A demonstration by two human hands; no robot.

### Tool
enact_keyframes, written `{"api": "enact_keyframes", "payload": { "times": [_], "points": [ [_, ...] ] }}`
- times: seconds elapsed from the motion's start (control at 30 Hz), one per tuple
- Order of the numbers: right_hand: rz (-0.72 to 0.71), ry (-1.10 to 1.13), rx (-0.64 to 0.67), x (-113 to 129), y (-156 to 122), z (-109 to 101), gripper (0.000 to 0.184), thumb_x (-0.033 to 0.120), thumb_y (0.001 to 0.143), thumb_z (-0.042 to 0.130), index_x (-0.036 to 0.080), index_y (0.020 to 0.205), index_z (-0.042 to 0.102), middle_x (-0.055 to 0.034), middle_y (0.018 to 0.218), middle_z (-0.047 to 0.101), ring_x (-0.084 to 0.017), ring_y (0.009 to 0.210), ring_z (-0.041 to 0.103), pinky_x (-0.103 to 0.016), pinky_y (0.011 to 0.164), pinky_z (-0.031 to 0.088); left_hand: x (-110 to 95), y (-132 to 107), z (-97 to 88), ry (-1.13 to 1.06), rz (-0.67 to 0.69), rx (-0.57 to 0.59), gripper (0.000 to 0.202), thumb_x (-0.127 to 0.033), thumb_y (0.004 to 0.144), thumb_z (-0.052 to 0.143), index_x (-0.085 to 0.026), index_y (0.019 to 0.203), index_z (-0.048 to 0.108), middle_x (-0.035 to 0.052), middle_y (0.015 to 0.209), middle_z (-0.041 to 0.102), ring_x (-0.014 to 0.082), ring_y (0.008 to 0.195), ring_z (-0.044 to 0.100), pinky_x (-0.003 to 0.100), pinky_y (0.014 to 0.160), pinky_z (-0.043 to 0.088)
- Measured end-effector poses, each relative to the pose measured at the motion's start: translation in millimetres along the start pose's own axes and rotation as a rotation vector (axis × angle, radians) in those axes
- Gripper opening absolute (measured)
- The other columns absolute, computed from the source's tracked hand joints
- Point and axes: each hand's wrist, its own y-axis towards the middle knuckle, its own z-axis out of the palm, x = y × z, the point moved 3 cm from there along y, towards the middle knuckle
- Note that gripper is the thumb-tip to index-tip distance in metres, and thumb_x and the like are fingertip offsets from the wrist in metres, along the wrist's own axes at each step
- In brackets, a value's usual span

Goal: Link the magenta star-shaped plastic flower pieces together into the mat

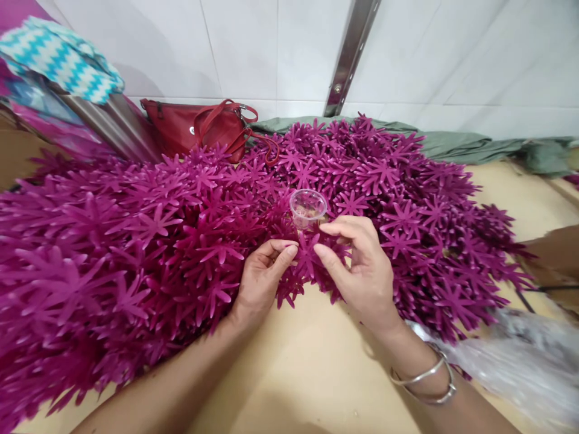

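Note:
A purple artificial flower piece (308, 255) with narrow, finger-like petals is between my two hands at the middle of the table. My left hand (265, 274) pinches one petal edge between thumb and forefinger. On the other side, my right hand (362, 271) is curved, thumb and forefinger apart, with the thumb tip at a petal of the same piece. Just beyond both hands stands a small clear plastic cup (308, 208); its contents are hard to make out. Large heaps of similar purple flower pieces lie to the left (149, 253) and right (420, 223).
At the back, a red handbag (181, 123) rests against the white tiled wall (244, 54). Green cloth (470, 144) lines the table's rear edge. A blue-and-white zigzag cloth (63, 60) hangs at upper left. Clear plastic wrapping (520, 361) lies at lower right on the tan tabletop (298, 361).

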Motion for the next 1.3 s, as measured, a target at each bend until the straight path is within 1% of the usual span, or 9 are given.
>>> {"api": "enact_keyframes", "payload": {
  "times": [0.17, 0.37, 0.5, 0.6, 0.73, 0.9, 1.07, 1.2, 1.3],
  "points": [
    [-0.107, -0.100, 0.141, 9.1, -2.3, 4.8, 0.009, 0.028, 0.091, 0.075, 0.029, 0.101, 0.075, -0.0055, 0.098, 0.071, -0.026, 0.103, 0.063, -0.045, 0.094, 0.050, -1.7, 0.6, 0.6, -0.021, 0.011, 0.025, 0.029, -0.039, 0.070, 0.092, -0.018, 0.080, 0.075, -0.0016, 0.078, 0.073, 0.0098, 0.072, 0.063, 0.022, 0.074, 0.049],
    [0.168, 0.127, 0.226, -2.9, -1.8, 8.3, 0.006, 0.029, 0.096, 0.068, 0.025, 0.094, 0.072, -0.0026, 0.094, 0.074, -0.021, 0.089, 0.068, -0.036, 0.086, 0.052, -1.6, -1.5, -1.5, 0.000, -0.018, 0.051, 0.029, -0.043, 0.068, 0.092, -0.019, 0.078, 0.079, -0.0014, 0.073, 0.073, 0.0100, 0.067, 0.062, 0.023, 0.072, 0.050],
    [0.320, 0.271, 0.122, -16.2, -1.3, 8.2, 0.008, 0.030, 0.094, 0.069, 0.024, 0.090, 0.067, -0.0005, 0.089, 0.068, -0.017, 0.081, 0.063, -0.030, 0.079, 0.050, 0.5, -1.6, -0.5, 0.025, -0.013, 0.063, 0.027, -0.041, 0.072, 0.091, -0.019, 0.083, 0.078, -0.0019, 0.074, 0.072, 0.0092, 0.066, 0.060, 0.022, 0.070, 0.049],
    [0.373, 0.436, -0.027, -24.4, 0.9, 6.2, 0.013, 0.034, 0.094, 0.069, 0.025, 0.091, 0.060, -0.0018, 0.098, 0.066, -0.018, 0.092, 0.063, -0.030, 0.086, 0.050, -0.5, 0.9, -0.3, -0.060, 0.041, -0.033, 0.028, -0.040, 0.074, 0.090, -0.020, 0.085, 0.074, -0.0036, 0.079, 0.070, 0.0080, 0.070, 0.059, 0.020, 0.070, 0.048],
    [0.421, 0.513, -0.168, -27.7, 4.4, -0.4, 0.020, 0.040, 0.094, 0.068, 0.027, 0.094, 0.053, 0.0012, 0.084, 0.059, -0.017, 0.081, 0.060, -0.030, 0.079, 0.050, -1.3, 4.7, 0.0, -0.179, 0.034, -0.120, 0.035, -0.041, 0.070, 0.092, -0.020, 0.085, 0.067, -0.0074, 0.076, 0.064, 0.0057, 0.067, 0.059, 0.017, 0.066, 0.048],
    [0.322, 0.193, -0.062, -17.6, 5.5, -7.1, 0.012, 0.036, 0.098, 0.065, 0.024, 0.100, 0.064, 0.0013, 0.082, 0.063, -0.016, 0.074, 0.058, -0.030, 0.074, 0.048, -3.0, 5.5, -0.1, -0.187, 0.019, -0.131, 0.038, -0.042, 0.071, 0.091, -0.022, 0.092, 0.066, -0.0056, 0.086, 0.070, 0.0093, 0.074, 0.068, 0.024, 0.076, 0.054],
    [-0.051, -0.327, 0.157, -5.3, 5.8, -5.2, 0.022, 0.037, 0.097, 0.068, 0.023, 0.080, 0.070, -0.0018, 0.083, 0.068, -0.021, 0.084, 0.060, -0.041, 0.087, 0.042, -3.2, 4.5, 0.5, -0.172, 0.022, -0.102, 0.035, -0.039, 0.073, 0.090, -0.022, 0.097, 0.072, -0.0031, 0.089, 0.075, 0.0113, 0.077, 0.071, 0.026, 0.080, 0.055],
    [-0.207, -0.446, 0.062, 4.2, 3.7, -5.0, 0.018, 0.036, 0.096, 0.071, 0.021, 0.085, 0.071, -0.0091, 0.109, 0.065, -0.027, 0.108, 0.060, -0.048, 0.097, 0.041, -2.3, 3.1, 0.2, -0.151, 0.044, -0.071, 0.027, -0.036, 0.072, 0.091, -0.021, 0.090, 0.076, -0.0019, 0.088, 0.077, 0.0106, 0.079, 0.071, 0.023, 0.080, 0.056],
    [-0.203, -0.362, -0.029, 9.7, -0.4, -3.3, 0.018, 0.034, 0.090, 0.078, 0.022, 0.089, 0.065, -0.0088, 0.108, 0.061, -0.027, 0.109, 0.058, -0.047, 0.097, 0.045, -1.6, 1.5, 0.3, -0.099, 0.049, -0.018, 0.024, -0.037, 0.075, 0.089, -0.019, 0.085, 0.077, 0.0006, 0.091, 0.078, 0.0112, 0.082, 0.070, 0.022, 0.080, 0.056]
  ]
}}
